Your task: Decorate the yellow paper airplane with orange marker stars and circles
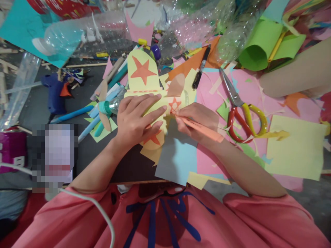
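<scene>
My left hand [137, 117] lies flat, fingers spread, on a bottle wrapped in yellow paper [155, 100] with orange stars. The bottle has a teal cap [104, 107] at its left end and yellow paper fins, one with a big orange star [142, 70]. My right hand [198, 119] grips an orange marker [200, 128] with its tip at a small star outline [175, 105] on the yellow wrap.
Red and yellow scissors [241, 110] lie right of my hands on pink paper. A black marker [201, 68], blue pens [71, 114], a blue glue gun [54, 91], clear plastic bottles [85, 34], a green paper roll [254, 48] and coloured sheets crowd the table.
</scene>
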Demonstrator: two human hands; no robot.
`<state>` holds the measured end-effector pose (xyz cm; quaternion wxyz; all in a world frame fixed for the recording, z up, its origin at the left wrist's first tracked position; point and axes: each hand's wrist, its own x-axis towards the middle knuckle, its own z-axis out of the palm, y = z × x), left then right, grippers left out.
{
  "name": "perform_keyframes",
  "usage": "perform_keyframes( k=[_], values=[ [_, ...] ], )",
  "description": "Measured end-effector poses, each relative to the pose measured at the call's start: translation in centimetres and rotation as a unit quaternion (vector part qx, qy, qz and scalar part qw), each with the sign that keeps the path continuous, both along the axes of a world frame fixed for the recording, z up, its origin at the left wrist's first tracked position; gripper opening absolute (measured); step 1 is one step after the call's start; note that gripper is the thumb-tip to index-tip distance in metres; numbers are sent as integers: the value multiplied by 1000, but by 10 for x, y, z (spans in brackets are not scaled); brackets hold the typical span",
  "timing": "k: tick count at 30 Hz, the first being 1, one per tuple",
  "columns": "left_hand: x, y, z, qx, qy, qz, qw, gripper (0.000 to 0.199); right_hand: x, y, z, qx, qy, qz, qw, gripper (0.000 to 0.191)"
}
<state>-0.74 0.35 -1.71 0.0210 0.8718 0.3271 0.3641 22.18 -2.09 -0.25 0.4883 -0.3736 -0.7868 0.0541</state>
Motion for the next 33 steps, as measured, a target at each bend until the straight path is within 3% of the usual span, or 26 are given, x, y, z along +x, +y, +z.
perform_keyframes(
  k=[8,13,22,26,33],
  values=[
    [0,1,1,23,-1,-3,1000,32,1,0,7,-20,44,24,999,20],
    [0,0,0,-6,-4,4,1000,32,3,-2,15,-45,36,11,998,21],
    [1,-1,0,-8,-11,8,1000,33,4,1,13,-14,-6,35,999,18],
    [1,-1,-1,-18,-14,14,1000,33,2,1,9,8,11,15,1000,22],
    [2,-3,3,11,37,33,999,34,4,-1,11,-22,38,7,999,18]
  ],
)
